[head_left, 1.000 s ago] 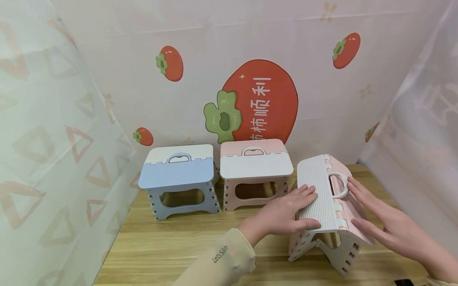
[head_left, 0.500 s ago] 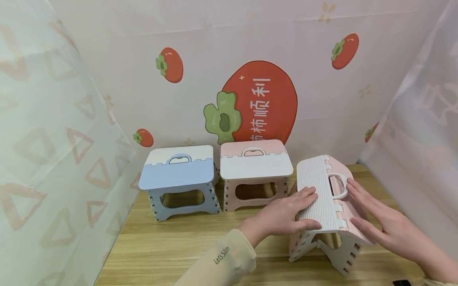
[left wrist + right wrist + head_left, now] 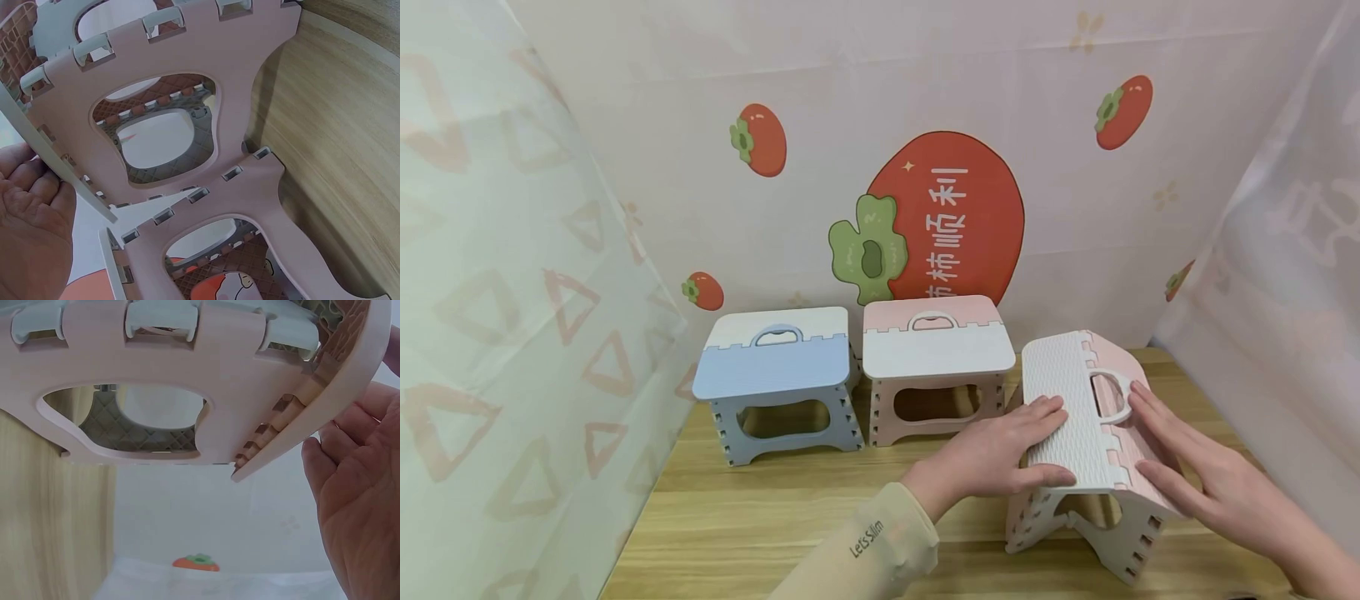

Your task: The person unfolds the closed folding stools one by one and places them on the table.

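A white-and-pink folding step stool [image 3: 1056,362] stands at the right of the table, its top bent along the middle hinge so that the pink half slopes down. My left hand [image 3: 992,458] rests on the textured white half, fingers fairly straight. On the pink half lies my right hand [image 3: 1221,479], its fingertips beside the white carry handle [image 3: 1126,408]. In the left wrist view a pink leg panel [image 3: 234,94] of this stool spreads beside my hand [image 3: 37,228]. The right wrist view has the other leg panel [image 3: 225,369] and my right hand [image 3: 365,481] at the top's edge.
A pink-and-white stool [image 3: 936,350] stands unfolded just left of the bent one. Farther left is a blue-and-white stool [image 3: 775,367], also unfolded. The wooden table [image 3: 745,525] ends at a printed fabric backdrop [image 3: 850,92], with fabric on both sides.
The stool's top has become slightly flatter, its pink half rising a little under my right hand. My left hand has stayed in about the same place.
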Motion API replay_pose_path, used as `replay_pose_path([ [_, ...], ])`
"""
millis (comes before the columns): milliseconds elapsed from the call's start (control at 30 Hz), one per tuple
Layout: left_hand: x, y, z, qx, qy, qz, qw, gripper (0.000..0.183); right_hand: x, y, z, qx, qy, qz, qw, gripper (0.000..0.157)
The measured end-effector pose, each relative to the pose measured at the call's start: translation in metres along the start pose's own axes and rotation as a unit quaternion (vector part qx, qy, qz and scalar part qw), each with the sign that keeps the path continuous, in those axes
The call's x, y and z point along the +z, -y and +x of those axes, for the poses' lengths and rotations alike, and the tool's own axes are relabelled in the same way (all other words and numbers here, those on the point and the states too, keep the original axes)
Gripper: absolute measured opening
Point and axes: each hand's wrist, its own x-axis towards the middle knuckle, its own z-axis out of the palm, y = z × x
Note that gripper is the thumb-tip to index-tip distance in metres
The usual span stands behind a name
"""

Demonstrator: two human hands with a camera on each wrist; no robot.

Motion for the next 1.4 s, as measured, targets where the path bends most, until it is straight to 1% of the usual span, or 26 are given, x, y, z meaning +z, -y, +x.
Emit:
replay_pose_path([
  [167, -0.001, -0.001, 0.000, 0.001, 0.002, 0.009, 1.0000, 0.080, 0.002, 0.000, -0.003, 0.004, -0.002, -0.003, 1.000, 0.083],
  [533, -0.001, -0.002, 0.000, -0.004, 0.011, 0.025, 0.9996, 0.079, 0.006, -0.001, -0.007, -0.004, -0.014, -0.012, 1.000, 0.081],
  [633, -0.001, -0.002, -0.001, -0.005, 0.012, 0.025, 0.9996, 0.079, 0.006, -0.001, -0.008, 0.000, -0.010, -0.012, 1.000, 0.080],
  [800, -0.002, -0.003, -0.001, -0.003, 0.011, 0.031, 0.9995, 0.079, 0.005, 0.000, -0.009, 0.018, 0.002, -0.015, 1.000, 0.079],
  [1000, -0.002, -0.004, -0.001, -0.004, 0.016, 0.039, 0.9991, 0.079, 0.006, 0.001, -0.010, 0.010, -0.002, -0.016, 1.000, 0.077],
  [1133, -0.002, -0.005, -0.001, -0.004, 0.019, 0.043, 0.9989, 0.079, 0.007, 0.000, -0.012, 0.021, -0.001, -0.023, 1.000, 0.077],
  [1400, -0.002, -0.006, -0.001, -0.003, 0.026, 0.051, 0.9984, 0.079, 0.007, 0.001, -0.015, 0.027, 0.001, -0.027, 0.999, 0.074],
])
